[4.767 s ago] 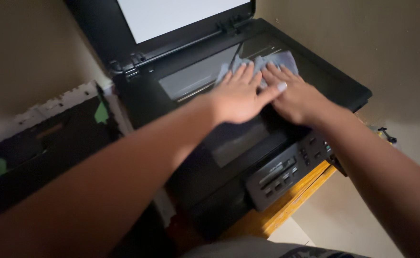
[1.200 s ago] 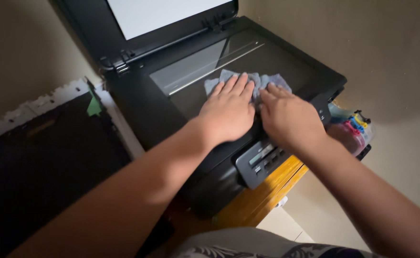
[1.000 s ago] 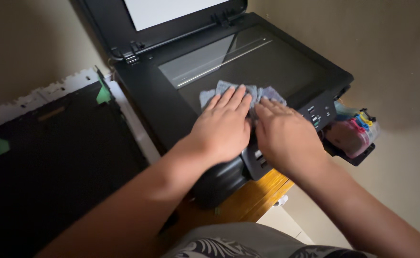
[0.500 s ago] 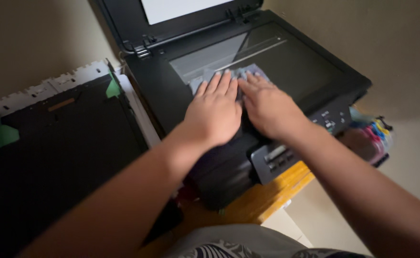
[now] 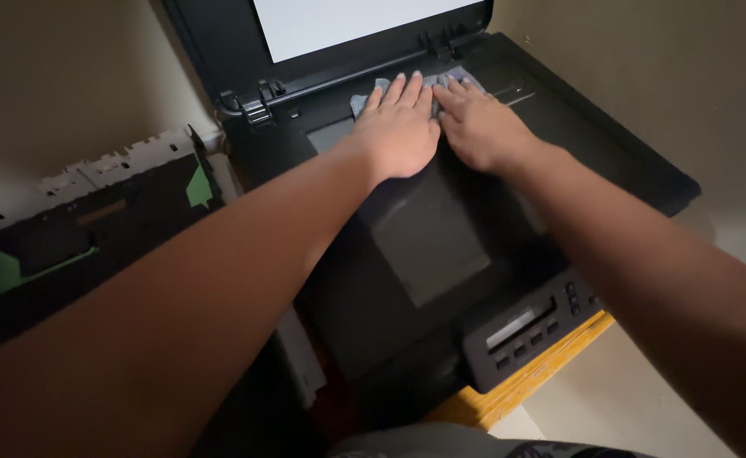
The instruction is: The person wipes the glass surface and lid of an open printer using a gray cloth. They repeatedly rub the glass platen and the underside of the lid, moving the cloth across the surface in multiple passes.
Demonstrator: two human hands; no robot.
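Where the head camera looks down, the left hand (image 5: 400, 131) and right hand (image 5: 477, 127) lie flat, side by side and touching, pressing a grey cloth (image 5: 371, 96) onto the scanner glass (image 5: 428, 242) at its far edge, beneath the raised lid (image 5: 220, 38).
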